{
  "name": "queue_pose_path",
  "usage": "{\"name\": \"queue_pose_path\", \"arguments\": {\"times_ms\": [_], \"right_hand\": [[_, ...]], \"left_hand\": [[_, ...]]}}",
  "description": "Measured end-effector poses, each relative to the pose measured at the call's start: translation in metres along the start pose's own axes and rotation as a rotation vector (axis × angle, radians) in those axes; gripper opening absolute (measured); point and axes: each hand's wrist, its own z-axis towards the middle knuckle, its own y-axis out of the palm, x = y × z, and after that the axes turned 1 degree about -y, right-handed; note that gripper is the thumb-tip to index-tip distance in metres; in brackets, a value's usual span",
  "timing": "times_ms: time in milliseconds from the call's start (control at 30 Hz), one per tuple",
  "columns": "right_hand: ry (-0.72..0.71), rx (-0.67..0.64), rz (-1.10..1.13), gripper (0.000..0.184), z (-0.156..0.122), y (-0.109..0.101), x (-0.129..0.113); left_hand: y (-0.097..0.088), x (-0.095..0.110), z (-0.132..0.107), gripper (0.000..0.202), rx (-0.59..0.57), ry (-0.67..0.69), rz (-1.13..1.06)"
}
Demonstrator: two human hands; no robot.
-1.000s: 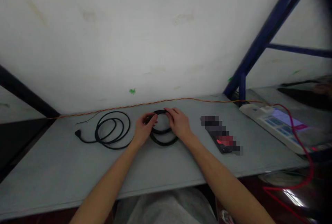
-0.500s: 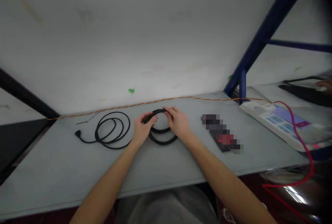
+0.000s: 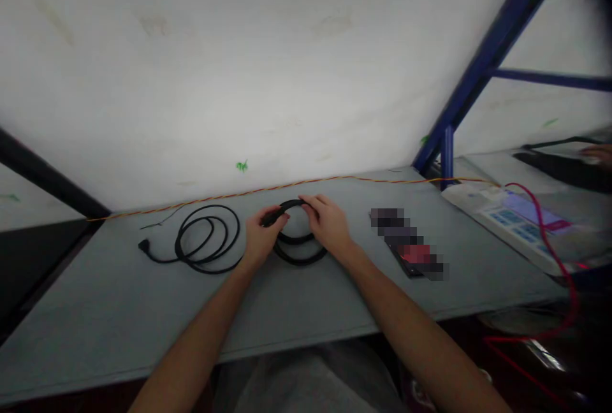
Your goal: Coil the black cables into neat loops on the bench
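A black cable point(image 3: 300, 260) is wound into a small coil over the middle of the grey table point(image 3: 157, 330). My left hand point(image 3: 262, 234) is closed round the left side of the coil, thumb on top, with a thicker black piece of it showing between the fingers. On the upper right side, my right hand point(image 3: 327, 222) pinches the loops. Beside my left wrist a second stretch of thin black cable point(image 3: 208, 271) lies in loose loops, ending at a black plug point(image 3: 144, 246). Whether it joins the held coil is hidden by my left hand and forearm.
To the right lies a dark flat object point(image 3: 406, 247), partly pixelated. Beyond it sits a white power strip point(image 3: 507, 225) with a red cord point(image 3: 542, 222). A twisted red-yellow wire point(image 3: 258, 192) runs along the wall. Blue frame posts point(image 3: 471, 88) stand right. Another person's hand point(image 3: 597, 155) shows far right.
My hands keep their hold on the coil, with hardly any movement. The picture has brightened at the wall, and the other person's hand at far right has shifted slightly.
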Motion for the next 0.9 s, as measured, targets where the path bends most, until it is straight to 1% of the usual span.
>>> {"name": "queue_pose_path", "arguments": {"times_ms": [200,333,533,767,900], "right_hand": [[-0.027,0.037,0.003,0.034,0.0000,0.0016,0.0018],[-0.028,0.039,0.006,0.034,0.0001,0.0022,0.0028],[-0.024,0.047,0.010,0.034,0.0002,0.0036,0.0044],[-0.034,0.042,0.018,0.035,0.0003,0.0037,0.0054],[-0.031,0.036,0.018,0.035,-0.0004,0.0026,0.0039]], "left_hand": [[-0.0006,-0.0021,0.0011,0.035,0.011,0.022,0.027],[-0.0015,-0.0008,-0.0004,0.034,-0.001,0.037,0.034],[-0.0027,-0.0041,-0.0014,0.032,-0.065,0.067,0.056],[-0.0015,-0.0066,-0.0008,0.037,-0.056,0.071,0.010],[-0.0004,-0.0061,-0.0007,0.033,-0.031,0.081,0.020]]}}
